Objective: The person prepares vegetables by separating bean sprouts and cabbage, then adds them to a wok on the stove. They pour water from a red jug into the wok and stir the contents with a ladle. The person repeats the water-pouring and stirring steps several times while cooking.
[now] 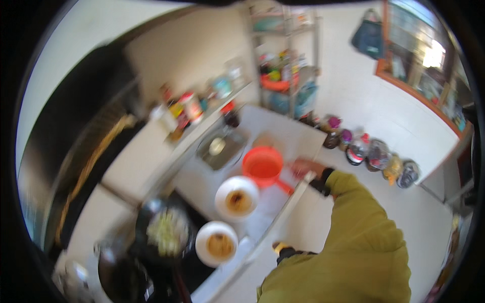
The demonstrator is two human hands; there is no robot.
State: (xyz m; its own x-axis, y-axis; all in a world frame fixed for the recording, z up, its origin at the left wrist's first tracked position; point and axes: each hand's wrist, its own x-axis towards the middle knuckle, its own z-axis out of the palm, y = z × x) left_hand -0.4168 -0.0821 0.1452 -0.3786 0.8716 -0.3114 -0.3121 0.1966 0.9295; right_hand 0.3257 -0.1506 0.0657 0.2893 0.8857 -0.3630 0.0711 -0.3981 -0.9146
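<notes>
My right hand, blurred, is at the counter's edge beside a red plastic water ladle. Whether its fingers touch anything is unclear. My left hand shows only in part, past a dark cuff in front of the counter, with a small yellow patch at it that I cannot make out. The ladle stands on the counter, its handle towards the front edge. Beside it are two white bowls, one nearer the ladle and another nearer the stove, each with brownish contents. A dark wok holds chopped pale-green food.
A sink with a pale round thing in it lies behind the ladle. Jars and bottles line a ledge. At the back stands a metal rack. Several jars and jugs sit on the floor by the wall. A dark pot is lower left.
</notes>
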